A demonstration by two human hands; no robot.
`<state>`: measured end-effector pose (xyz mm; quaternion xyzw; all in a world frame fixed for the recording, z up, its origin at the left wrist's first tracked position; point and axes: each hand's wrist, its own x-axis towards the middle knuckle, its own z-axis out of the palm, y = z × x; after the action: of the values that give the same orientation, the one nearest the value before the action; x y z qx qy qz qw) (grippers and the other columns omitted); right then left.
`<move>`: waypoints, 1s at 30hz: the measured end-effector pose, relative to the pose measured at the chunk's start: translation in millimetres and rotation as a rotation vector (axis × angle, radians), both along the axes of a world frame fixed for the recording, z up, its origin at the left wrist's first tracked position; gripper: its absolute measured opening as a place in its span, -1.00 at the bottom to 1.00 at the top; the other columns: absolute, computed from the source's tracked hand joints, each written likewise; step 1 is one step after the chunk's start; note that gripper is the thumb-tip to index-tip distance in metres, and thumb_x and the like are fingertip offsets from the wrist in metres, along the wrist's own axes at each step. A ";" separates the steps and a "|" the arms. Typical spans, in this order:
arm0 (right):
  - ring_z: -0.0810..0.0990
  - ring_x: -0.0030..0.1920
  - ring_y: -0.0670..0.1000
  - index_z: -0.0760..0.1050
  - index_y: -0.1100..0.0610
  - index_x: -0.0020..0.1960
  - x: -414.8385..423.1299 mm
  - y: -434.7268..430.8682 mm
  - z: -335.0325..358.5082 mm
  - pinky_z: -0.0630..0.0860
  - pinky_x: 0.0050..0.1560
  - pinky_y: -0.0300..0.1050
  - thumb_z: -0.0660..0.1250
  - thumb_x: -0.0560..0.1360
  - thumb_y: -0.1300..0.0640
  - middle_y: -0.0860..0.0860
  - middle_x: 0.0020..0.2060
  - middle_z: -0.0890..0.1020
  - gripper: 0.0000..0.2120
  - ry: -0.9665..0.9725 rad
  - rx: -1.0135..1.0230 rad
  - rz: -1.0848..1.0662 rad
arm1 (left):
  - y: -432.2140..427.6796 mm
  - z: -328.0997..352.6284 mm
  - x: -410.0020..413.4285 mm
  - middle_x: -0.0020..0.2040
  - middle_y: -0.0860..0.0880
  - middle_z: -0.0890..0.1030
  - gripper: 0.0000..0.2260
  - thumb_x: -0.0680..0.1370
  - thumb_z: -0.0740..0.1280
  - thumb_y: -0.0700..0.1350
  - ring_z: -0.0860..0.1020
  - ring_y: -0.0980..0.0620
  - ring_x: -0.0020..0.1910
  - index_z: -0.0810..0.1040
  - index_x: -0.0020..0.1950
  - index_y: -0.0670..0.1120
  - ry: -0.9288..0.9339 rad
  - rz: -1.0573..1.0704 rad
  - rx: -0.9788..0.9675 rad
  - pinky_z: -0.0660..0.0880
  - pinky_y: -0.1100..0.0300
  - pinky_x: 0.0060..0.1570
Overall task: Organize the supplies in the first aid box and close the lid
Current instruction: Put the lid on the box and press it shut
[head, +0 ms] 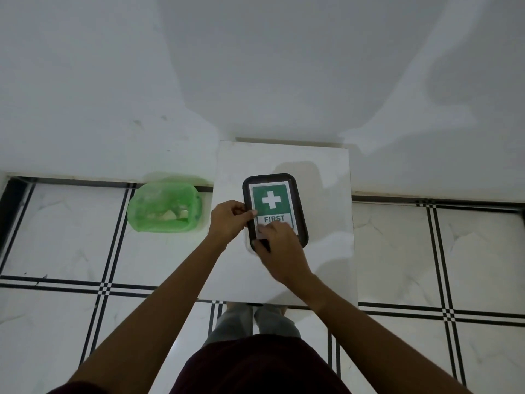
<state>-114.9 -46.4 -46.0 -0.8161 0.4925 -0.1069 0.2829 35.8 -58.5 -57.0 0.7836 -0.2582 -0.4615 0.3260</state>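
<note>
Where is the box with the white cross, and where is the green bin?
box [271, 201]: head view, on the white cross of its lid label.
bin [147, 220]: head view, on its green liner, front left.

We have one view only, head-worn, wide-angle, looking steeply down from standing height. It faces a white wall [255, 66], with a small white table [326, 194] at centre, tiled floor [397, 251] around, and both forearms entering from below.
</note>
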 end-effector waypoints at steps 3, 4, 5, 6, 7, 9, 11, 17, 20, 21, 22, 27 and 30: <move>0.51 0.12 0.10 0.45 0.21 0.21 -20.9 -20.1 9.5 0.55 0.01 -0.12 0.28 0.54 0.11 0.15 0.11 0.53 -0.72 -0.012 0.047 -0.338 | -0.7 -2.1 2.7 -0.23 -0.10 0.65 -0.82 0.40 0.51 -0.11 0.62 -0.02 -0.30 0.58 -0.11 -0.15 -0.063 -0.039 0.014 0.60 0.10 -0.16; 0.50 0.14 0.11 0.45 0.21 0.23 -29.9 -27.8 11.2 0.52 0.02 -0.11 0.29 0.54 0.09 0.16 0.13 0.53 -0.69 0.035 0.079 -0.437 | -1.2 -2.2 3.9 -0.23 -0.11 0.67 -0.79 0.40 0.51 -0.08 0.64 -0.02 -0.30 0.58 -0.09 -0.15 -0.096 -0.067 0.019 0.60 0.10 -0.14; 0.52 0.12 0.12 0.47 0.23 0.24 -39.0 -34.9 9.2 0.51 0.03 -0.09 0.30 0.54 0.07 0.17 0.14 0.56 -0.66 0.086 0.149 -0.505 | -1.8 -0.8 3.7 -0.23 -0.12 0.68 -0.76 0.39 0.51 -0.06 0.66 -0.02 -0.29 0.57 -0.07 -0.15 -0.129 -0.094 0.019 0.60 0.11 -0.14; 0.56 0.04 0.12 0.51 0.26 0.19 -46.0 -40.2 6.4 0.50 0.03 -0.08 0.32 0.53 0.06 0.18 0.11 0.60 -0.67 0.108 0.237 -0.537 | -1.6 0.6 3.2 -0.24 -0.12 0.68 -0.74 0.39 0.51 -0.05 0.66 -0.02 -0.28 0.57 -0.05 -0.16 -0.159 -0.109 0.016 0.59 0.13 -0.16; 0.59 -0.08 0.09 0.57 0.27 0.10 -50.1 -41.9 3.6 0.52 0.00 -0.12 0.33 0.52 0.06 0.20 0.02 0.65 -0.70 0.088 0.319 -0.536 | -0.8 1.2 2.4 -0.26 -0.12 0.67 -0.73 0.39 0.52 -0.04 0.65 -0.02 -0.29 0.57 -0.04 -0.16 -0.187 -0.110 0.004 0.57 0.15 -0.20; 0.63 -0.25 0.10 0.64 0.28 -0.07 -52.4 -39.4 -1.2 0.60 -0.03 -0.03 0.37 0.50 0.09 0.20 -0.18 0.69 -0.77 -0.005 0.402 -0.498 | 2.5 3.5 -0.2 -0.29 -0.08 0.62 -0.74 0.39 0.51 -0.06 0.59 0.01 -0.33 0.56 -0.02 -0.13 -0.252 -0.079 -0.032 0.49 0.24 -0.32; 0.66 -0.29 0.13 0.66 0.26 -0.12 -50.1 -33.8 -2.8 0.63 -0.06 0.07 0.41 0.47 0.11 0.18 -0.26 0.70 -0.80 -0.039 0.406 -0.488 | 9.5 4.2 -3.0 -0.27 -0.09 0.61 -0.75 0.42 0.49 -0.06 0.55 0.01 -0.33 0.59 0.01 -0.14 -0.277 -0.045 -0.048 0.45 0.26 -0.35; 0.61 -0.32 0.06 0.64 0.29 -0.12 -46.8 -29.6 -4.5 0.52 -0.16 -0.20 0.38 0.49 0.11 0.19 -0.25 0.69 -0.78 0.002 0.375 -0.519 | 41.7 -5.1 -5.2 -0.01 -0.21 0.68 -0.63 0.51 0.39 -0.11 0.65 -0.14 -0.05 0.51 0.32 -0.07 0.101 -0.074 -0.042 0.63 -0.14 -0.09; 0.62 -0.31 0.07 0.62 0.28 -0.16 -47.9 -31.9 -9.8 0.62 -0.09 -0.08 0.39 0.49 0.11 0.19 -0.26 0.68 -0.78 -0.016 0.400 -0.521 | 48.7 -6.6 -5.1 0.01 -0.21 0.67 -0.59 0.50 0.40 -0.17 0.65 -0.14 -0.02 0.48 0.34 -0.10 0.215 -0.010 -0.048 0.63 -0.14 -0.08; 0.64 -0.29 0.09 0.62 0.27 -0.16 -49.0 -33.5 -11.4 0.64 -0.09 0.00 0.40 0.48 0.10 0.18 -0.27 0.68 -0.79 -0.032 0.418 -0.512 | 48.9 -7.8 -5.7 0.00 -0.22 0.67 -0.61 0.49 0.41 -0.18 0.66 -0.15 -0.03 0.51 0.31 -0.14 0.206 0.014 -0.049 0.64 -0.11 -0.10; 0.65 -0.28 0.10 0.63 0.27 -0.15 -50.3 -34.7 -12.3 0.65 -0.09 0.03 0.42 0.47 0.11 0.18 -0.26 0.68 -0.80 -0.048 0.440 -0.501 | 48.3 -7.9 -6.1 -0.01 -0.23 0.68 -0.64 0.48 0.42 -0.18 0.67 -0.16 -0.05 0.54 0.27 -0.19 0.192 0.044 -0.053 0.65 -0.05 -0.14; 0.63 -0.30 0.07 0.62 0.28 -0.10 -51.0 -35.3 -13.3 0.65 -0.12 -0.07 0.43 0.45 0.14 0.17 -0.21 0.67 -0.82 -0.066 0.464 -0.518 | 38.4 -10.0 -7.8 -0.11 -0.24 0.70 -0.74 0.42 0.48 -0.14 0.68 -0.11 -0.23 0.66 0.02 -0.28 0.099 0.105 -0.051 0.66 0.05 -0.24; 0.64 -0.28 0.12 0.57 0.26 -0.18 -46.2 -33.4 -16.6 0.66 -0.09 0.03 0.40 0.47 0.13 0.18 -0.25 0.66 -0.82 -0.052 0.402 -0.531 | 35.5 -10.5 -9.8 -0.25 -0.21 0.69 -0.76 0.39 0.51 -0.07 0.67 -0.11 -0.32 0.69 -0.13 -0.25 -0.003 0.108 -0.044 0.66 0.00 -0.25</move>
<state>-161.1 -79.7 -62.6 -0.5841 0.6919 -0.0981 0.4130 26.0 -23.0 -67.5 0.7898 -0.2264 -0.4361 0.3672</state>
